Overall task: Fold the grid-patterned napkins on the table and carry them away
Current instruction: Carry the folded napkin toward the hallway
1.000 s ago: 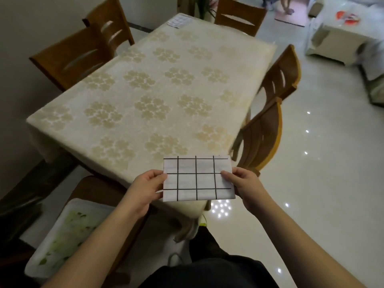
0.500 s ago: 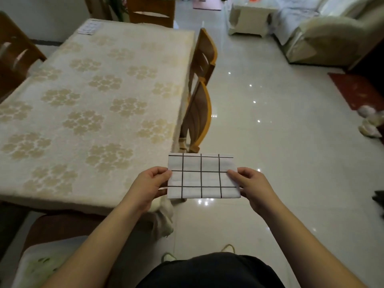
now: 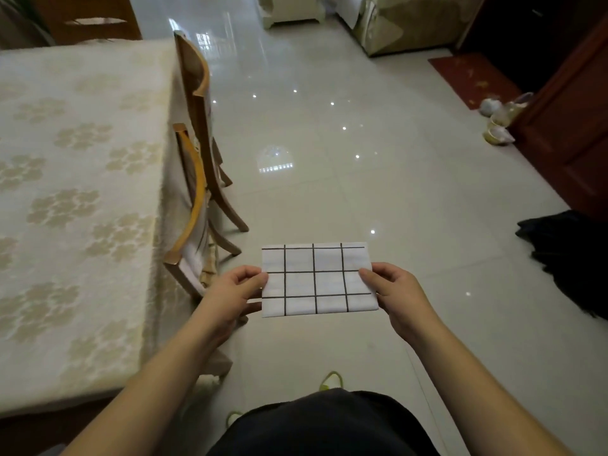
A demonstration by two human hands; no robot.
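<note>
A folded white napkin (image 3: 316, 279) with a black grid pattern is held flat in the air over the tiled floor, to the right of the table. My left hand (image 3: 232, 296) pinches its left edge and my right hand (image 3: 396, 291) pinches its right edge. The table (image 3: 75, 199), covered by a cream cloth with a gold flower pattern, lies to my left; no napkin shows on the part in view.
Two wooden chairs (image 3: 197, 179) stand tucked against the table's right side. Glossy floor tiles (image 3: 345, 143) stretch ahead. A dark wooden cabinet (image 3: 572, 133) and slippers (image 3: 496, 126) are at right, a dark cloth heap (image 3: 566, 255) lies on the floor, and a sofa (image 3: 401, 21) stands far ahead.
My view has swung right, away from the table toward the open floor. Both hands keep the same hold on the folded napkin, which has left the table edge.
</note>
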